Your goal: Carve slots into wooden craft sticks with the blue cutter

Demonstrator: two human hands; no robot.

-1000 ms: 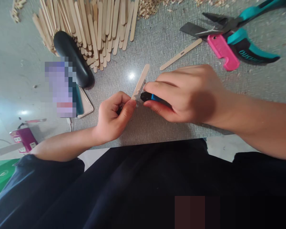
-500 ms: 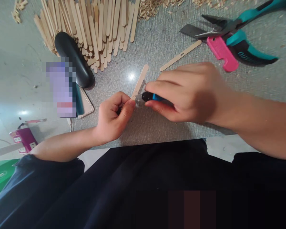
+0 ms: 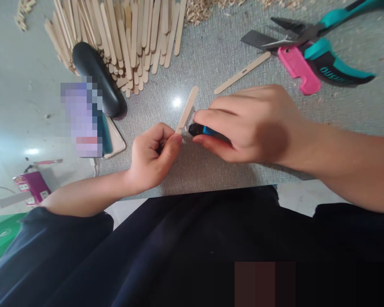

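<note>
My left hand (image 3: 156, 157) pinches the lower end of a wooden craft stick (image 3: 188, 107), which slants up and to the right from my thumb. In my right hand (image 3: 246, 123) is a utility knife (image 3: 198, 129) with a black tip and a blue body; most of it is hidden in my fist. The short blade points left and meets the stick just above my left thumb. Beyond my right hand, a second craft stick (image 3: 237, 78) with a small slot in its middle lies on the table.
A heap of craft sticks (image 3: 134, 38) lies at the back left, beside wood shavings (image 3: 200, 10). A black case (image 3: 99, 81) and a phone (image 3: 113, 140) lie left. Teal-handled cutters (image 3: 320, 38) with a pink part (image 3: 299, 70) are at the right. The table's edge runs before my lap.
The knife and my right hand have shifted very slightly left against the stick. My left hand keeps its hold in the same place.
</note>
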